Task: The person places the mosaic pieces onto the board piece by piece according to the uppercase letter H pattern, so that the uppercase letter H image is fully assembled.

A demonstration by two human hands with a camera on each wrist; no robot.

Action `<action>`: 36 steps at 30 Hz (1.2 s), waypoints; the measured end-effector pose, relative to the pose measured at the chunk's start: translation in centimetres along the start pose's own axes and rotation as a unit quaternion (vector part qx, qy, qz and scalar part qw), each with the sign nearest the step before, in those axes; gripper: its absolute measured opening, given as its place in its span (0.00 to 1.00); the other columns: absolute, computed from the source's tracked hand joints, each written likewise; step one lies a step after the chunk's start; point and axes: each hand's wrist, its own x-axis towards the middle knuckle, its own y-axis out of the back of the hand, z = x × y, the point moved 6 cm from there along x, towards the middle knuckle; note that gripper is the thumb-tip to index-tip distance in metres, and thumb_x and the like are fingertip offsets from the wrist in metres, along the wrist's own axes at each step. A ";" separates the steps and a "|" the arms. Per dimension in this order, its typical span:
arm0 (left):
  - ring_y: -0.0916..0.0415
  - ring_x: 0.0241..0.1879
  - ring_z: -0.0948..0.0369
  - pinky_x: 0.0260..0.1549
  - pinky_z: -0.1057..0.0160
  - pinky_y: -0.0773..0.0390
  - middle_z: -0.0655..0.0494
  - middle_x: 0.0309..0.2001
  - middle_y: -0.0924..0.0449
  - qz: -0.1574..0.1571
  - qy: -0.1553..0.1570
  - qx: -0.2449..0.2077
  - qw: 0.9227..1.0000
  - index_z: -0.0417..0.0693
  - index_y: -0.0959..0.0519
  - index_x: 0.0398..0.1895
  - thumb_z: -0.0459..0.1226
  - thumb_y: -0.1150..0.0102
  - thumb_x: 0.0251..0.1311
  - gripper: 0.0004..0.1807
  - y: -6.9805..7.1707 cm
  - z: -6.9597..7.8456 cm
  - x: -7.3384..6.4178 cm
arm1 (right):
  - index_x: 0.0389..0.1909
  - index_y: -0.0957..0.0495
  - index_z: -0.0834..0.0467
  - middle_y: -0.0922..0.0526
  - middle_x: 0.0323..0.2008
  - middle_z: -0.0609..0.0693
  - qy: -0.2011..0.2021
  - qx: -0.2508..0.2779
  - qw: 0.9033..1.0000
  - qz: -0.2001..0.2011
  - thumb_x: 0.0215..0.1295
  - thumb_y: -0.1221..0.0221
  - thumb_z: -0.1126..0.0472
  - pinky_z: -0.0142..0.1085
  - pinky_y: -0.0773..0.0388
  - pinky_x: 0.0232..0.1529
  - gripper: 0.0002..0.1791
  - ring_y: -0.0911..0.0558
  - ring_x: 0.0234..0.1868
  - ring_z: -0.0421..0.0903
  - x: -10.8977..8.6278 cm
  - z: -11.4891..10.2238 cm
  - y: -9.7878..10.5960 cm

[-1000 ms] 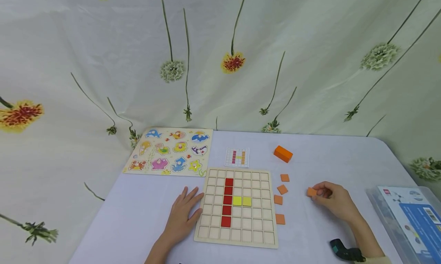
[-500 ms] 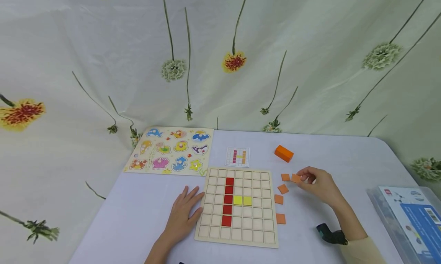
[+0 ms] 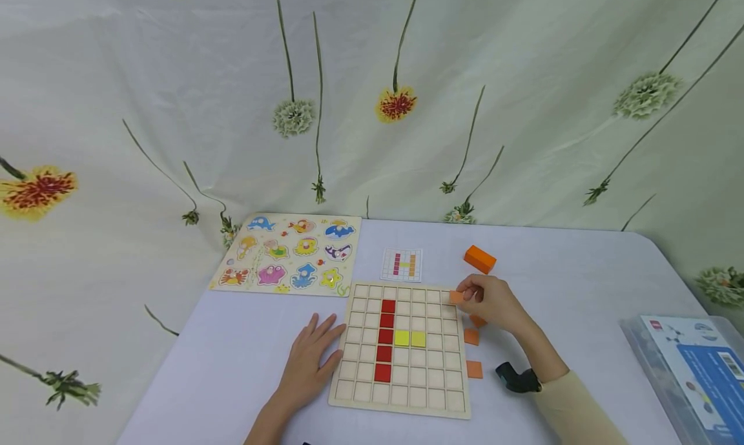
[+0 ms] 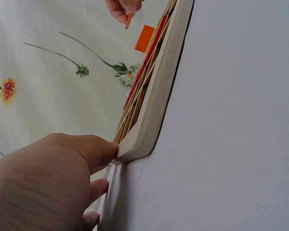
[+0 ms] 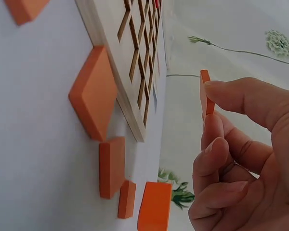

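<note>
A wooden grid board (image 3: pixel 401 400) lies on the white table. Several red square tiles (image 3: pixel 386 336) form a column in it, and two yellow tiles (image 3: pixel 418 339) sit to their right. The right hand (image 3: pixel 493 301) pinches an orange square tile (image 5: pixel 207 94) between thumb and fingers, raised at the board's upper right corner. Loose orange tiles (image 3: pixel 471 336) lie along the board's right edge, one partly hidden behind that hand. On the other side, the left hand (image 3: pixel 305 367) rests with fingers extended, its thumb (image 4: pixel 106 153) touching the board's edge.
Behind the board lies a small pattern card (image 3: pixel 402 265). A sea-animal puzzle (image 3: pixel 285 254) is at the back left. An orange block (image 3: pixel 480 259) stands beyond the right hand. At the far right is a clear plastic case (image 3: pixel 692 367) with a blue-and-white label.
The right hand has carried the orange tile leftward and away from the body, from the table at right to the board's upper right corner. The left hand has stayed in place.
</note>
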 end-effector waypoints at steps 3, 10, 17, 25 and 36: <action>0.49 0.74 0.39 0.68 0.33 0.48 0.47 0.70 0.32 0.000 0.000 -0.001 1.000 0.49 0.24 0.63 0.38 0.39 0.61 0.25 0.0 0.0 0.0 | 0.37 0.20 0.61 0.24 0.27 0.48 0.001 0.001 1.000 -0.014 0.54 0.32 0.67 0.29 0.34 0.21 0.10 0.31 0.26 0.43 0.5 -0.2 -1.1; 0.50 0.75 0.39 0.68 0.33 0.49 0.48 0.70 0.32 -0.002 0.005 -0.004 1.000 0.49 0.24 0.63 0.38 0.39 0.61 0.25 0.0 0.1 -0.1 | 0.35 0.20 0.57 0.24 0.26 0.46 -0.006 -0.016 0.999 -0.036 0.52 0.30 0.63 0.29 0.34 0.24 0.10 0.30 0.26 0.42 1.2 -0.4 -3.1; 0.50 0.75 0.39 0.68 0.33 0.50 0.48 0.70 0.32 -0.004 0.006 -0.008 1.000 0.49 0.24 0.63 0.38 0.39 0.61 0.25 0.0 0.1 -0.1 | 0.32 0.21 0.57 0.25 0.25 0.46 -0.010 -0.033 0.998 -0.057 0.52 0.30 0.64 0.30 0.32 0.27 0.09 0.28 0.26 0.41 1.5 -0.7 -4.0; 0.50 0.75 0.40 0.68 0.33 0.49 0.48 0.70 0.32 0.000 0.005 -0.004 1.000 0.49 0.24 0.63 0.38 0.39 0.61 0.25 0.1 0.0 -0.1 | 0.32 0.21 0.56 0.25 0.24 0.45 -0.010 -0.057 0.996 -0.069 0.51 0.29 0.63 0.32 0.30 0.29 0.10 0.28 0.26 0.41 1.9 -0.8 -4.5; 0.48 0.74 0.38 0.67 0.32 0.48 0.47 0.69 0.31 0.008 -0.004 -0.003 1.000 0.48 0.24 0.62 0.37 0.38 0.60 0.25 0.2 0.2 -0.1 | 0.35 0.21 0.58 0.24 0.25 0.46 -0.023 -0.038 0.996 -0.079 0.52 0.29 0.62 0.32 0.29 0.31 0.12 0.27 0.28 0.41 1.6 -0.7 -4.2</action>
